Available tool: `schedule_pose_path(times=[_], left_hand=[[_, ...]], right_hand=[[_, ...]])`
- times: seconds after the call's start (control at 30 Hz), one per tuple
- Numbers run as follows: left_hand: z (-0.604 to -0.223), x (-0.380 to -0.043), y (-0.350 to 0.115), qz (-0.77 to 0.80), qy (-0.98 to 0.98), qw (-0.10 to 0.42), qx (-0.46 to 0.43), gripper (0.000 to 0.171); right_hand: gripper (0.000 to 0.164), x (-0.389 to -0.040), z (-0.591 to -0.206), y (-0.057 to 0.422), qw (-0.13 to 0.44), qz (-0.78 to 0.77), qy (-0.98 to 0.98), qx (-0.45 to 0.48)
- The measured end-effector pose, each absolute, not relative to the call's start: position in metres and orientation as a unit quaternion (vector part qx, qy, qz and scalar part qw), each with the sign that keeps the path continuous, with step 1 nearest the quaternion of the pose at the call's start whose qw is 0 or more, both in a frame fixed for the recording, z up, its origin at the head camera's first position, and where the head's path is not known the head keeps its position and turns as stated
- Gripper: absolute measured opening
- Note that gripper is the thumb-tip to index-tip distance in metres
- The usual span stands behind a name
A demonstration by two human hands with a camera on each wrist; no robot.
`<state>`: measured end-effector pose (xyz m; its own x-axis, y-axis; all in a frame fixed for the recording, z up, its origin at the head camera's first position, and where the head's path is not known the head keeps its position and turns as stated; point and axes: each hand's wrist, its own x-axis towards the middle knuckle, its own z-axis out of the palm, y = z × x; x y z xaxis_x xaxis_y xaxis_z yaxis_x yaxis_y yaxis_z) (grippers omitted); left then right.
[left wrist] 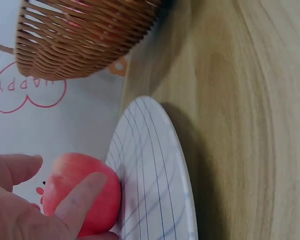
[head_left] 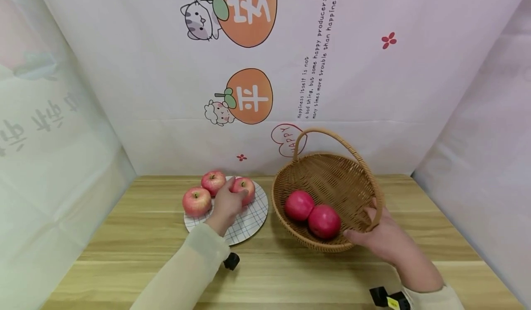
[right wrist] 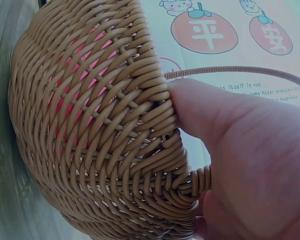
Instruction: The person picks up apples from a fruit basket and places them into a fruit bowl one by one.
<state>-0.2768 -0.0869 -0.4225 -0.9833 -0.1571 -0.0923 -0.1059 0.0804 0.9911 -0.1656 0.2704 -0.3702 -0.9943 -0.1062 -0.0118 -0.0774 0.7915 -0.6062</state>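
Observation:
In the head view my left hand (head_left: pixel 227 205) is at the rightmost of three red-and-yellow apples (head_left: pixel 250 186) on a round white checked plate (head_left: pixel 255 218). The left wrist view shows a finger curled across that apple (left wrist: pixel 106 207), while another finger stands off it. My right hand (head_left: pixel 387 234) grips the right rim of a brown wicker basket (head_left: pixel 340 176), thumb inside the rim. The basket tilts toward me, and two round dark-red fruits (head_left: pixel 325 221) lie in it. Its weave (right wrist: pixel 90 150) fills much of the right wrist view.
The other two apples are the left one (head_left: pixel 197 201) and the back one (head_left: pixel 213 182). Plate and basket are over a wooden table (head_left: pixel 265 282). A printed white cloth (head_left: pixel 352 79) hangs behind, and pale cloths close off both sides. The basket's handle (head_left: pixel 338 137) arches upward.

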Motion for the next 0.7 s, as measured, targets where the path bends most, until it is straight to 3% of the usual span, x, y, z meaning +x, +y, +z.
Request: schedule_pose_path(times=[0.43, 0.7], left_hand=[[-0.427, -0.293, -0.079, -0.736, -0.659, 0.049, 0.145, 0.059], [-0.425, -0.293, -0.083, -0.748, -0.647, 0.038, 0.142, 0.06]], right_hand=[[0.109, -0.167, -0.372, 0.272, 0.028, -0.317, 0.947, -0.041], [0.108, -0.167, -0.373, 0.271, 0.025, -0.319, 0.947, -0.042]])
